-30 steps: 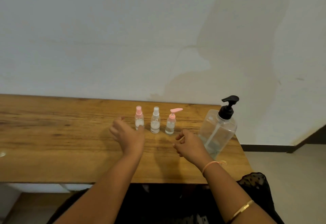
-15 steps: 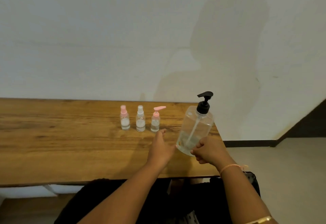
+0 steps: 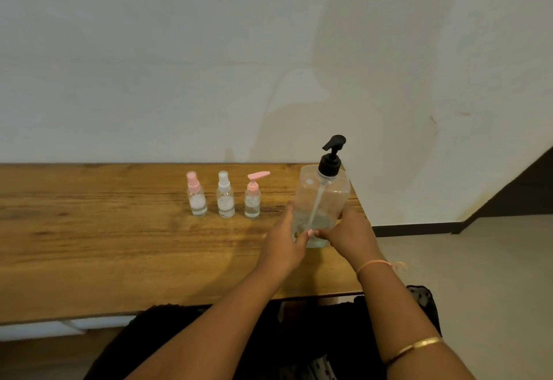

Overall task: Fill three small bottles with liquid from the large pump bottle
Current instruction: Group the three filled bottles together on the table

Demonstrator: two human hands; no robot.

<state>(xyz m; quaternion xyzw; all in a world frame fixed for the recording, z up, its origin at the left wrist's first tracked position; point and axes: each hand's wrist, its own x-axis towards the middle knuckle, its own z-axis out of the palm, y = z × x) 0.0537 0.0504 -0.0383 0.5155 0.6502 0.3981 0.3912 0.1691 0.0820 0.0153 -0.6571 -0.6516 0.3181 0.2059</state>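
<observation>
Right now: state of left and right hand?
Left hand: grips the large pump bottle low on its left side.
Right hand: grips the same bottle low on its right side.

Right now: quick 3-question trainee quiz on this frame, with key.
1. True or false: the left hand and right hand both grip the large pump bottle.
2. The nearest small bottle to it has: A) a white cap, B) a pink pump top, C) no cap.
3. Fill in: ___ small bottles stand on the table.
Key: 1 true; 2 B; 3 three.
</observation>
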